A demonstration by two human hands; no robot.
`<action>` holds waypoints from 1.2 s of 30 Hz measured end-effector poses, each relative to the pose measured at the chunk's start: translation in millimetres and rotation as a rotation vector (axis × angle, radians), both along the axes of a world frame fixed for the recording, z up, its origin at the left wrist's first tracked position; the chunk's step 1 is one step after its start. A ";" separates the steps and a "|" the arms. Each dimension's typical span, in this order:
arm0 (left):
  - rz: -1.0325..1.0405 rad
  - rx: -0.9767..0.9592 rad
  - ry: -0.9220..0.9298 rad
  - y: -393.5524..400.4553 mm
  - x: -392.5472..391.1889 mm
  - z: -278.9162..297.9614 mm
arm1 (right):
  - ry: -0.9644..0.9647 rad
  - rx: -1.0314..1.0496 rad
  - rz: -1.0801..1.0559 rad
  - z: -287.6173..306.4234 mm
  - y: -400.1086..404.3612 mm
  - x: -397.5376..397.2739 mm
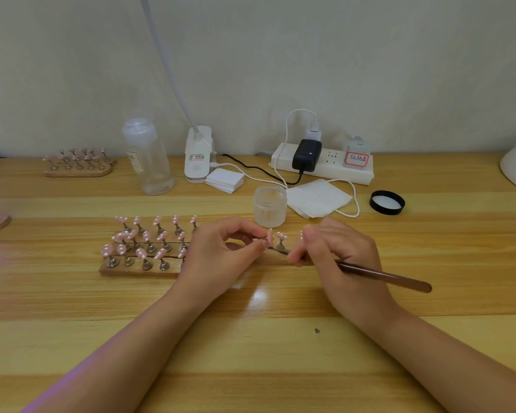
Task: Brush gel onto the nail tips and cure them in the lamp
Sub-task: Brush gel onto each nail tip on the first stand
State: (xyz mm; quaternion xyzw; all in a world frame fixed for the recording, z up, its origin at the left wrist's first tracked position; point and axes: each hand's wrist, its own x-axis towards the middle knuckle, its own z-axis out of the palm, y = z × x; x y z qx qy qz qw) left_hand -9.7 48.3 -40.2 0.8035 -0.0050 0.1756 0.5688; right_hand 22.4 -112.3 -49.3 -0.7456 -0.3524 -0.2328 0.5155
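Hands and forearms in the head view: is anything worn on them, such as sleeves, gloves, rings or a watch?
Nothing shows on either. The left hand and right hand are bare, with no gloves, rings or watch visible, and both forearms are uncovered to the bottom edge, no sleeve in view.

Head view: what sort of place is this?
Probably a home or small-studio nail-art desk: a wooden table against a plain wall, wooden stands of pink nail tips, an open gel jar, and a power strip.
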 end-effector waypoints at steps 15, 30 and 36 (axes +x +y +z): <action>-0.013 0.009 0.002 1.1 1.0 -1.1 | -0.052 -0.025 -0.018 -0.8 1.2 2.4; -0.049 -0.028 -0.009 2.1 2.9 -3.4 | -0.042 0.005 -0.069 -0.7 3.5 2.1; -0.055 -0.022 -0.009 2.3 3.6 -3.3 | -0.040 -0.005 -0.007 -0.9 1.2 0.5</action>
